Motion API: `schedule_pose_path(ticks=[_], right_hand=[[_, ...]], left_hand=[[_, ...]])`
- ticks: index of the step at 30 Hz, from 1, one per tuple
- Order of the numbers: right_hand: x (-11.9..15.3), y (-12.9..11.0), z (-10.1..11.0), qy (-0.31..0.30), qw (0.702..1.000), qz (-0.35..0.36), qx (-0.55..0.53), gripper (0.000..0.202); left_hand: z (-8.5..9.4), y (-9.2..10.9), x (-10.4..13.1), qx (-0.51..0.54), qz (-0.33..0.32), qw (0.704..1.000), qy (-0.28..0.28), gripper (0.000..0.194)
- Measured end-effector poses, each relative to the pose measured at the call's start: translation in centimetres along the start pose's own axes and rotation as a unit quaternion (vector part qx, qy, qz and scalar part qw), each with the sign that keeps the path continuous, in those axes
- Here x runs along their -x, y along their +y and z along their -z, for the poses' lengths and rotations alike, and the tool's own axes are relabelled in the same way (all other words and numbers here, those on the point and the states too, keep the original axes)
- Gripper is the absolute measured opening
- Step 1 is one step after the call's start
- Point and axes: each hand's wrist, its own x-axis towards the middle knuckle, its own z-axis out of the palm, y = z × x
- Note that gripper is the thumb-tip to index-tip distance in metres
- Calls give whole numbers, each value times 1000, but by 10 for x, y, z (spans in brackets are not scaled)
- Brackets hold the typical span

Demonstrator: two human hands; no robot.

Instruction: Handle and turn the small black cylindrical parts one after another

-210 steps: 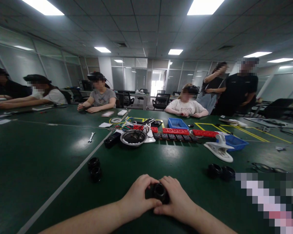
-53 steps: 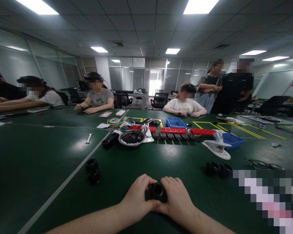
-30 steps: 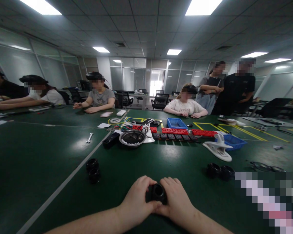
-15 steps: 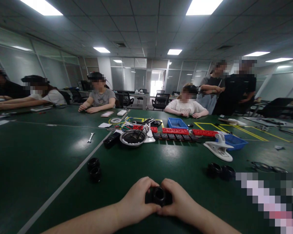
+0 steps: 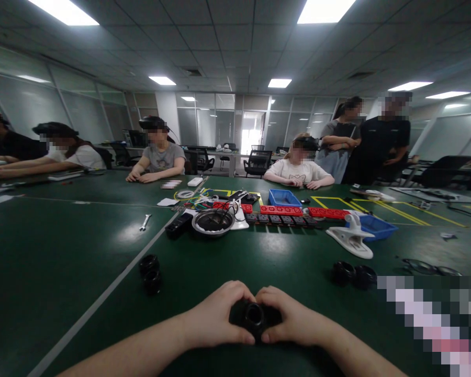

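A black hollow round part (image 5: 254,315) stands on the green table in front of me, its open end facing up. My left hand (image 5: 223,317) curves round it from the left, index fingertip at its far side and thumb at its near side. From the right, my right hand (image 5: 288,318) closes round it the same way. Both thumb tips are apart, with a small gap between them. Farther left on the table are two similar black round parts (image 5: 150,273) close together. Another pair of black round parts (image 5: 354,275) sits to the right.
Beyond lie a wrench (image 5: 145,222), a round metal dish (image 5: 213,223), red socket strips (image 5: 281,210), a white clamp-like stand (image 5: 351,235), blue trays (image 5: 284,198) and glasses (image 5: 429,267). Several people sit or stand around the table. A blurred patch covers the lower right.
Both hands have loosened a little round the black part; the thumbs, nearly meeting before, have drawn apart. The part stays in about the same place, and the view has shifted slightly.
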Motion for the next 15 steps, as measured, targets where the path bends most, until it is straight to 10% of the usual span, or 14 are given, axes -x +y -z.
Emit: schedule_pose_path(ticks=[10,15], right_hand=[[-3,0,1,-10,1000,14,23,32],[-5,-3,-15,61,986,-90,124,40]], left_hand=[[2,-1,-1,-10,-14,1000,-7,45],[-6,0,0,-41,25,998,29,41]])
